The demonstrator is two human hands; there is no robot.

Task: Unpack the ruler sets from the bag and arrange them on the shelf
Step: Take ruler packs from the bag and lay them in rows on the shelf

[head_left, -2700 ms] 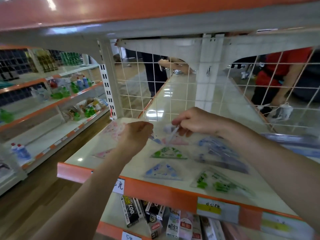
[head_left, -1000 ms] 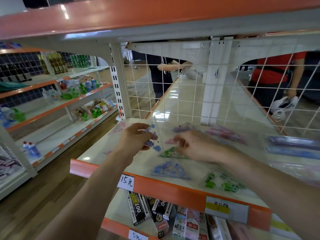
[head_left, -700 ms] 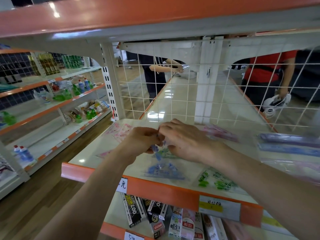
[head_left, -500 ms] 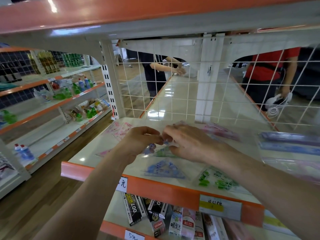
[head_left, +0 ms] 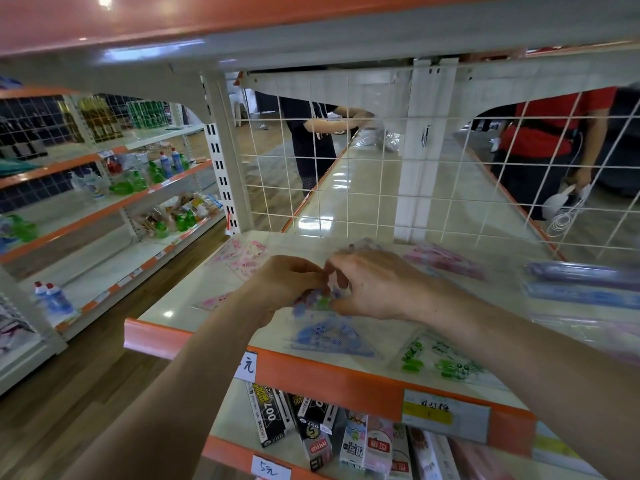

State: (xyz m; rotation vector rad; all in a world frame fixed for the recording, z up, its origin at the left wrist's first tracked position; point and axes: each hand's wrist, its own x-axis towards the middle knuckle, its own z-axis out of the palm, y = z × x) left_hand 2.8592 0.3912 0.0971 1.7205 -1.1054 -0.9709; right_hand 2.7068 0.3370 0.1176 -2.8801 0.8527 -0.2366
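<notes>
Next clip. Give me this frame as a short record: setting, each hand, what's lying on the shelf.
setting: store shelf with an orange front edge
left hand: pinches a clear ruler set
right hand: pinches the same set
lying on shelf: blue triangle set, green triangle set, pink sets, long ruler packs

Two bare forearms (head_left: 187,375), bare hands (head_left: 375,287)
</notes>
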